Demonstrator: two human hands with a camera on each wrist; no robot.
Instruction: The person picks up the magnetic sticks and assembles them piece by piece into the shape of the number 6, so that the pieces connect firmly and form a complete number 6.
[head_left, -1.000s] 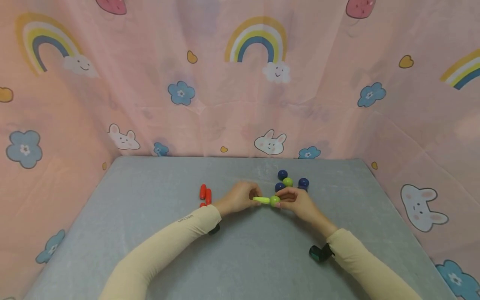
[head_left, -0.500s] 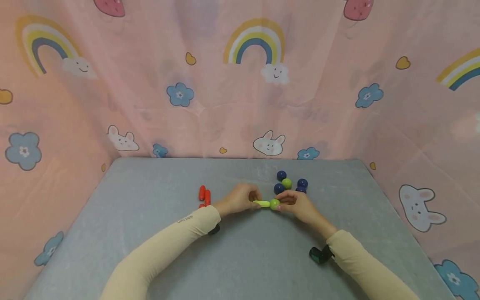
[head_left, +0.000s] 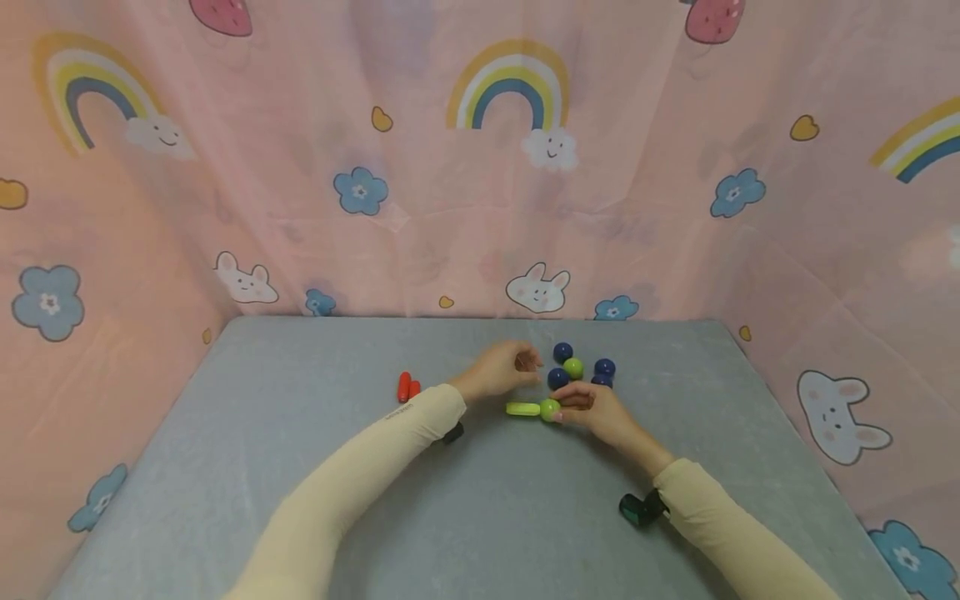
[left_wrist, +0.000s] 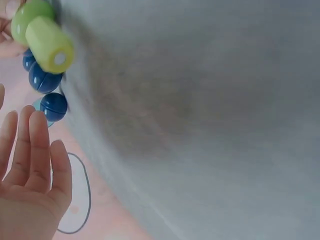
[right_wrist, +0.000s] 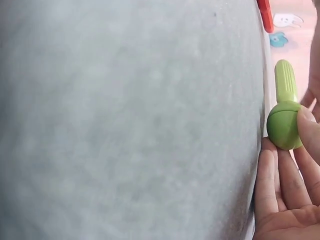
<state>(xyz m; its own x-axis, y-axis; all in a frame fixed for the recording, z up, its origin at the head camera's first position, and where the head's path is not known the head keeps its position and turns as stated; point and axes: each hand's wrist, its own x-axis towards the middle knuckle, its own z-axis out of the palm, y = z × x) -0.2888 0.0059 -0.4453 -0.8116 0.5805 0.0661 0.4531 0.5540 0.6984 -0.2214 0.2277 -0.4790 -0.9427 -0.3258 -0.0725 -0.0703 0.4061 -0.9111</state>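
Observation:
My right hand (head_left: pixel 600 412) pinches a green ball (head_left: pixel 550 409) between thumb and fingers. A ribbed yellow-green rod (head_left: pixel 522 409) is joined to the ball and points left in the head view; in the left wrist view the rod's free end (left_wrist: pixel 59 58) shows a pale round spot. My left hand (head_left: pixel 504 368) holds nothing, its fingers loosely extended above and behind the rod. Nearest to its fingertips are a dark blue ball (head_left: pixel 558 379) and a second green ball (head_left: pixel 573 368) on the table.
More dark blue balls (head_left: pixel 604 367) lie behind my right hand, one (head_left: pixel 563 352) farthest back. Red rods (head_left: pixel 404 387) lie left of my left wrist, partly hidden by the sleeve. The grey table (head_left: pixel 480 517) meets a pink printed curtain (head_left: pixel 480 250) at the back.
My left hand has let go of the yellow-green rod and moved back and to the right, towards the balls. My right hand still holds the green ball in about the same place.

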